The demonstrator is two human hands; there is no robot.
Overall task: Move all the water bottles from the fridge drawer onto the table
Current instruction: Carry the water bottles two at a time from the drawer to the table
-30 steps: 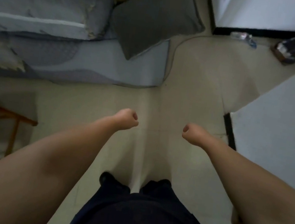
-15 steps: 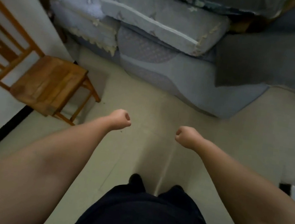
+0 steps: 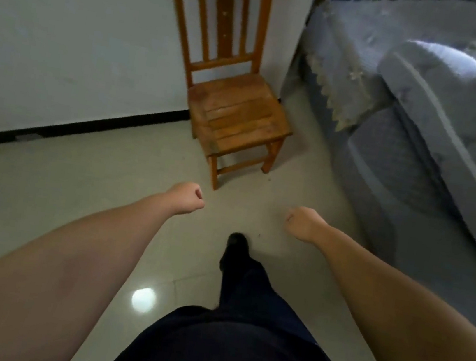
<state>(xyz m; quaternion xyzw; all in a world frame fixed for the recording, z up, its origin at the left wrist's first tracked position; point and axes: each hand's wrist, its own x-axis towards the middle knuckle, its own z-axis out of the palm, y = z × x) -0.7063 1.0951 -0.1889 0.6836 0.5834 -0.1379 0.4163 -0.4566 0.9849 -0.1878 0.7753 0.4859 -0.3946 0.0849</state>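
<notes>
From the head view, looking down over the person's own body, both bare forearms reach forward above a pale tiled floor point(image 3: 82, 189). The left hand point(image 3: 187, 197) is curled into a fist with nothing in it, and the right hand point(image 3: 301, 221) is balled up the same way, also holding nothing; the two fists hang apart from each other with bare floor between them. No water bottle, fridge drawer or bench shows anywhere in this view, so how the bottles look and where they lie cannot be told. Ahead of the hands stands a wooden chair point(image 3: 234, 112) with a slatted seat and a tall slatted back, set against a white wall point(image 3: 67, 34) that has a dark skirting strip along its foot. To the right lies a grey-blue sofa point(image 3: 416, 162) with a lace-edged cover draped over its arm and a long cushion on top. Below, dark trousers point(image 3: 237, 348) fill the bottom centre, and one dark shoe point(image 3: 236, 241) is stepped forward on the floor. A round bright reflection point(image 3: 143, 300) sits on the tiles near the left forearm
</notes>
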